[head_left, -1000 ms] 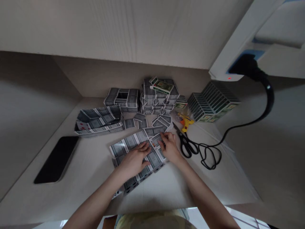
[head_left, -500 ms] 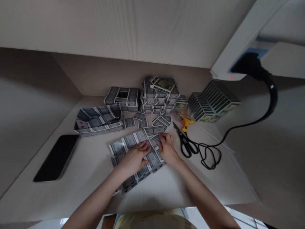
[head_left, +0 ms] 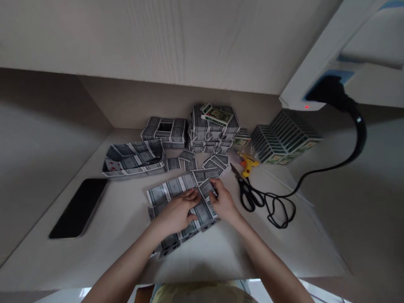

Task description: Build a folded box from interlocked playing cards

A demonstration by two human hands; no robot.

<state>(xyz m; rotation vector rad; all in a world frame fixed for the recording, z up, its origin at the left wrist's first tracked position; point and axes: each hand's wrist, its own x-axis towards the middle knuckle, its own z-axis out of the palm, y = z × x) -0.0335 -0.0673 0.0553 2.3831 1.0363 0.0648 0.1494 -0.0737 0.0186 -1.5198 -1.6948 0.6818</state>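
Room lies between phone (head_left: 80, 208) and card panel (head_left: 203, 212); scissors (head_left: 243, 184) obstruct rightward passage.

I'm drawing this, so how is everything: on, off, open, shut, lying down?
Phone: lying flat, screen dark
Power strip: red light on, plug in
Scissors: lying down, blades look shut
Glue gun: lying down, can't tell if hot
Card tray: open on top
Cord: looped
Card sheet: under left hand
Right hand: fingers curled

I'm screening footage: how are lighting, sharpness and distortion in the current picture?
In the head view, light is dim, the back panel shadowed beneath the shelf; also in the head view, fine pattern on the card sheet looks soft, and outer edges appear stretched.
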